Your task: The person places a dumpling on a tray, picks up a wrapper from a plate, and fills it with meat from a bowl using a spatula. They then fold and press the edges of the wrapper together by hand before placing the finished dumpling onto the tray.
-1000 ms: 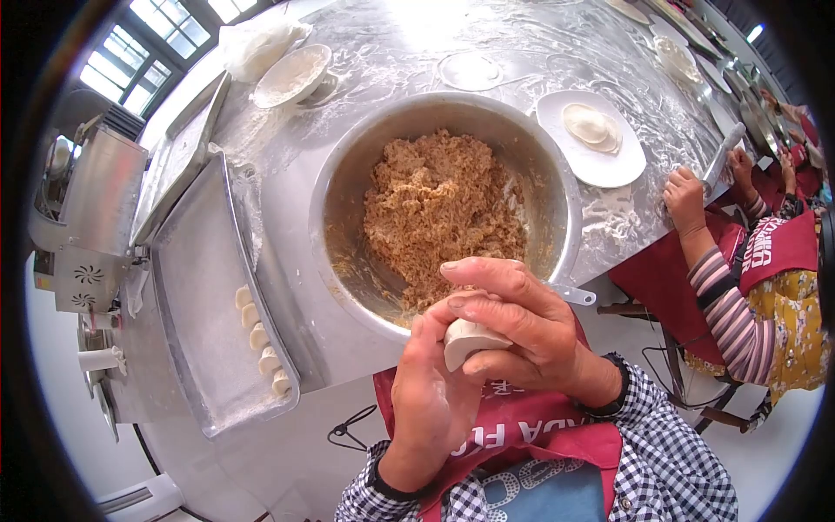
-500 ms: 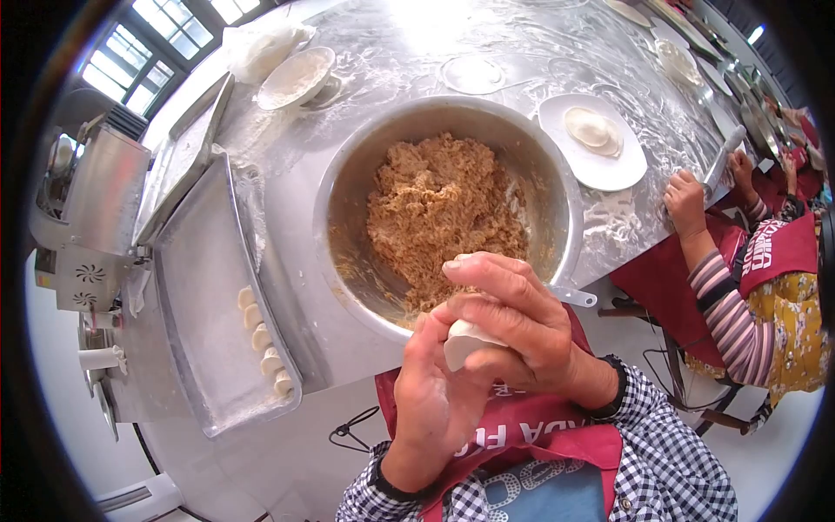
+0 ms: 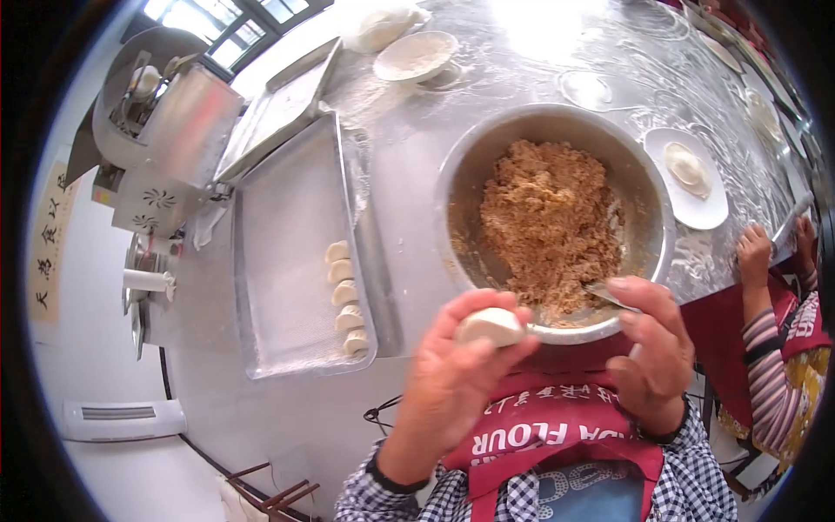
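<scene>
My left hand (image 3: 457, 365) is closed around a white filled dumpling (image 3: 490, 327), pinched between thumb and fingers at the near side of the bowl. At the bowl's near right rim, my right hand (image 3: 652, 348) has its fingers curled on a metal utensil (image 3: 609, 296); its tip reaches into the filling and the rest is mostly hidden by the fingers. Brown minced filling (image 3: 552, 226) is heaped in the large steel bowl (image 3: 452, 217). Left of the bowl, a metal tray (image 3: 283, 252) holds several finished dumplings (image 3: 345, 293) in a row along its right side.
A white plate (image 3: 709, 204) with dough wrappers (image 3: 687, 170) stands right of the bowl. Farther back are a flour dish (image 3: 416, 56), a plastic bag (image 3: 383, 28) and a second tray (image 3: 287, 96). At right, a co-worker's hand (image 3: 754, 252) is near a knife-like blade (image 3: 790, 224).
My hands have parted: the left keeps the dumpling and the right has gone to the utensil at the bowl's rim. The view has turned, so the bowl and tray appear farther right.
</scene>
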`<control>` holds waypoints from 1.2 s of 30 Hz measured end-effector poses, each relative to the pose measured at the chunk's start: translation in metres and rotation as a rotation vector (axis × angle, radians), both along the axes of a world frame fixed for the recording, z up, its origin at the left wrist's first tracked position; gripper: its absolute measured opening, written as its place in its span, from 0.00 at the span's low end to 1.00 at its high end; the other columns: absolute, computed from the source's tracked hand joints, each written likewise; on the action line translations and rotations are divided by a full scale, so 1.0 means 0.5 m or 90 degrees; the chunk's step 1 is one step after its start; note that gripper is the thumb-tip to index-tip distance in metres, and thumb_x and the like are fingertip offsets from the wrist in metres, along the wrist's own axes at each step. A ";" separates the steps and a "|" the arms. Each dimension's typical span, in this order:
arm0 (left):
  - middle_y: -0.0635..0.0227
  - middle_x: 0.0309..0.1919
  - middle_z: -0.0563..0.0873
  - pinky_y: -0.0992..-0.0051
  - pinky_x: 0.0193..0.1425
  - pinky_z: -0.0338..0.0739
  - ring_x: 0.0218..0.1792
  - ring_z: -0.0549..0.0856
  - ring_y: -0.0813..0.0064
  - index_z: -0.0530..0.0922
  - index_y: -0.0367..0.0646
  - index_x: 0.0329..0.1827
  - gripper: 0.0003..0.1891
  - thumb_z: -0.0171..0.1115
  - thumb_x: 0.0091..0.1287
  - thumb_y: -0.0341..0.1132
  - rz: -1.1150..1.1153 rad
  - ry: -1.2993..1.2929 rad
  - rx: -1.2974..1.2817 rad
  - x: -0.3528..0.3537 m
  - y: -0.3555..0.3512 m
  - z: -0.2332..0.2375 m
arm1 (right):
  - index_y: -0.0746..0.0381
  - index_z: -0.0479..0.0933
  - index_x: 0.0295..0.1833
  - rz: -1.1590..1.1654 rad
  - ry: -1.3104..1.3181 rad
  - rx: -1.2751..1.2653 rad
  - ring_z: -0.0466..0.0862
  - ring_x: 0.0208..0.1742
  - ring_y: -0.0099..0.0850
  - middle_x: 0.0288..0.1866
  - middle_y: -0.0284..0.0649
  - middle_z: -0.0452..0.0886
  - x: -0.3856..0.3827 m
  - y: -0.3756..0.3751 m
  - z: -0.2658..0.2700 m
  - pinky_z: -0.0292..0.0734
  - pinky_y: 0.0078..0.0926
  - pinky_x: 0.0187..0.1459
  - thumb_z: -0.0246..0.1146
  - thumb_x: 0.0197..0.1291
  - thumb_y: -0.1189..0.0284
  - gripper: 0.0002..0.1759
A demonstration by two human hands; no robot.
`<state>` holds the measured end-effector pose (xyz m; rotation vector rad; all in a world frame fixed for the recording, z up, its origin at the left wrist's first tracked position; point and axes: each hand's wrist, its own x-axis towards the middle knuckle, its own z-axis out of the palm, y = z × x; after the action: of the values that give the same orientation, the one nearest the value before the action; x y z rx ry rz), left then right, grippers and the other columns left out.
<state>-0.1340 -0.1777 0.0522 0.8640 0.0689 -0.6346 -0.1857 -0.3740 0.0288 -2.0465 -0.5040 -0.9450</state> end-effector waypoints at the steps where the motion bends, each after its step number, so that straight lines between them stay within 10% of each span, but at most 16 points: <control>1: 0.56 0.51 0.75 0.66 0.57 0.77 0.54 0.77 0.65 0.66 0.36 0.56 0.18 0.55 0.63 0.30 0.023 -0.048 0.018 0.016 0.033 -0.001 | 0.69 0.70 0.47 -0.014 0.009 0.003 0.79 0.45 0.48 0.45 0.57 0.77 -0.009 -0.008 0.004 0.76 0.39 0.45 0.62 0.57 0.66 0.19; 7: 0.57 0.46 0.79 0.72 0.46 0.81 0.46 0.81 0.69 0.70 0.34 0.50 0.14 0.54 0.62 0.29 0.216 -0.190 0.244 0.160 0.228 0.003 | 0.69 0.69 0.48 -0.073 0.036 0.037 0.82 0.40 0.42 0.45 0.60 0.76 -0.039 -0.040 -0.007 0.79 0.34 0.41 0.59 0.59 0.72 0.15; 15: 0.64 0.40 0.80 0.77 0.39 0.80 0.38 0.81 0.75 0.76 0.35 0.45 0.13 0.54 0.56 0.27 0.115 -0.296 0.791 0.362 0.348 -0.083 | 0.68 0.72 0.46 -0.106 0.049 0.062 0.82 0.37 0.37 0.45 0.56 0.77 -0.040 -0.055 -0.021 0.80 0.29 0.37 0.57 0.58 0.77 0.11; 22: 0.63 0.30 0.83 0.78 0.27 0.79 0.30 0.82 0.77 0.79 0.34 0.38 0.12 0.57 0.51 0.27 0.080 -0.379 0.805 0.462 0.350 -0.164 | 0.68 0.72 0.45 -0.124 0.061 0.027 0.81 0.37 0.36 0.45 0.56 0.77 -0.037 -0.055 -0.020 0.80 0.28 0.37 0.55 0.59 0.78 0.09; 36: 0.62 0.36 0.86 0.74 0.46 0.77 0.39 0.85 0.70 0.82 0.42 0.40 0.13 0.58 0.51 0.27 0.022 -0.498 0.917 0.487 0.319 -0.231 | 0.68 0.73 0.44 -0.147 0.087 0.035 0.81 0.39 0.36 0.47 0.55 0.76 -0.038 -0.055 -0.025 0.79 0.27 0.38 0.54 0.58 0.81 0.08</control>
<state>0.1094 -0.0182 -0.0634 2.4430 -0.2002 -0.0743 -0.2047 -0.4013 0.0164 -2.1333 -0.1695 -0.9329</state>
